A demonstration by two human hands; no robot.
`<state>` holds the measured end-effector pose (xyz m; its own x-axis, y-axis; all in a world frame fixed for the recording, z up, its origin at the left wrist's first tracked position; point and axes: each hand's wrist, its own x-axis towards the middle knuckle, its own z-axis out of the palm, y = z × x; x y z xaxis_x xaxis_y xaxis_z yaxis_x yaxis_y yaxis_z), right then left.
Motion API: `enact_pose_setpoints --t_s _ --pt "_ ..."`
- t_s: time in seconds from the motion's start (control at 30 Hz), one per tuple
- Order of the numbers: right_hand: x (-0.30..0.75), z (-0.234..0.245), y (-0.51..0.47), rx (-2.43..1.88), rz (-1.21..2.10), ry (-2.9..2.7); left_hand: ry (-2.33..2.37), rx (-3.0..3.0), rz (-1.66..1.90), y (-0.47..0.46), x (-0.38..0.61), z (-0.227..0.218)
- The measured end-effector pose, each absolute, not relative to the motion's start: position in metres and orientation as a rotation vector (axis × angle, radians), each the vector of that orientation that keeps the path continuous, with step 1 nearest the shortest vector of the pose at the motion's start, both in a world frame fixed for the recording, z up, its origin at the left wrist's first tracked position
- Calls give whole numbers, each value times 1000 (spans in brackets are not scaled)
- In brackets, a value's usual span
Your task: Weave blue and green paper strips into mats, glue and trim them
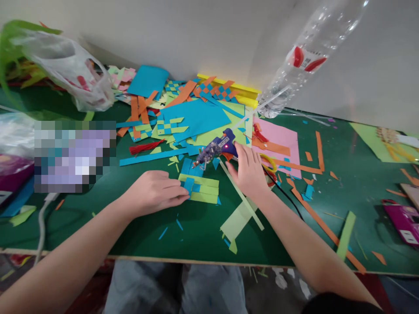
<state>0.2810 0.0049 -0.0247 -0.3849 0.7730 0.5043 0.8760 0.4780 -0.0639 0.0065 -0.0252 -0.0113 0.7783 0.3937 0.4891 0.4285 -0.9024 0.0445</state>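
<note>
My left hand lies on the green table, its fingers pressed together on the left edge of a small woven piece of blue and light-green paper strips. My right hand reaches to the handle of a blue glue gun, whose nozzle points left and down toward the woven piece. The fingers curl against the gun's handle. A black cord runs from under this hand toward the right.
Blue, orange and green paper sheets and strips litter the back of the table. A pink sheet, a clear plastic bottle, a plastic bag, light-green offcuts and a magenta object lie around.
</note>
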Motion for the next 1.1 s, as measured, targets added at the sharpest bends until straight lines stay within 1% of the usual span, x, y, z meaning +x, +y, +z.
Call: enact_pose_setpoints --t_s 0.3,0.83,1.1 --pt "285 -29 8 -1328 -321 -2379 -702 -2924 -749 -26 7 -14" --pt "286 -30 8 -1291 -413 -2420 -687 -2955 -727 -26 7 -15" --pt "287 -29 8 -1272 -367 -2423 -688 -2957 -737 -25 7 -14"
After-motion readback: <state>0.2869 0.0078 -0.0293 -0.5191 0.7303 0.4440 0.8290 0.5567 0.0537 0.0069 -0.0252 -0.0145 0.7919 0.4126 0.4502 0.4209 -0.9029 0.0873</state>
